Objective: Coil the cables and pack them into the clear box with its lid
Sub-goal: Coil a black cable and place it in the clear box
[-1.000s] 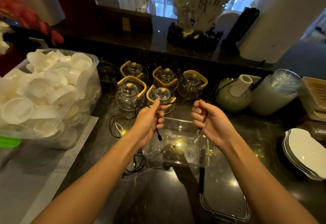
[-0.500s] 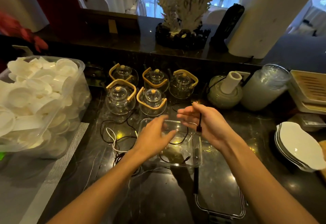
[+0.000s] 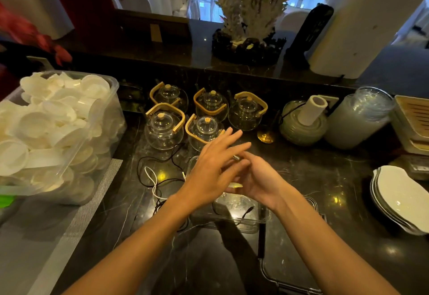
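Observation:
My left hand (image 3: pixel 213 167) has its fingers spread and lies over my right hand (image 3: pixel 260 183), both just above the clear box (image 3: pixel 253 225) at the middle of the dark counter. My right hand pinches a black cable whose metal plug tip (image 3: pixel 236 157) shows between the fingers. Part of a black cable (image 3: pixel 246 212) lies inside the box. Left of the box, a white cable (image 3: pixel 153 184) and thin black cables (image 3: pixel 142 167) lie loose on the counter. The clear lid (image 3: pixel 267 273) lies flat at the near right.
Several glass teapots (image 3: pixel 164 129) with wooden handles stand just behind the box. A large clear tub of white dishes (image 3: pixel 58 132) fills the left. White plates (image 3: pixel 404 197) are stacked at the right, with jars (image 3: pixel 301 123) behind them.
My hands were apart with the black cable stretched between them. My left hand let go and has moved right, over my right hand. The view has shifted slightly.

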